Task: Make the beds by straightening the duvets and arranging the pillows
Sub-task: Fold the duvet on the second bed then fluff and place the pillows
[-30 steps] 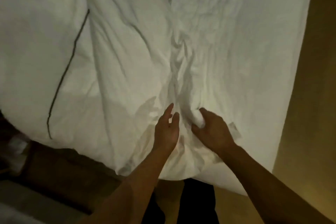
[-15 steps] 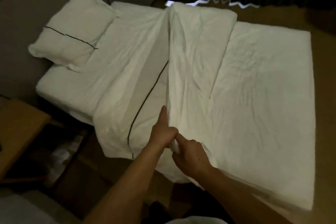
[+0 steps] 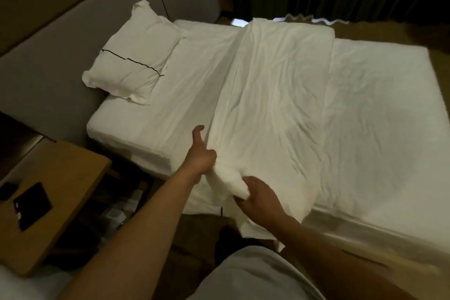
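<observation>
Hands clamp the bunched near edge of a wrinkled white duvet [image 3: 272, 95]: left hand [image 3: 201, 157], right hand [image 3: 257, 196] just beside.

Bare forearms, light grey shirt [image 3: 253, 275]

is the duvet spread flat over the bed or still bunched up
Bunched up: the duvet lies in a wrinkled band across the middle, with bare mattress on either side.
</observation>
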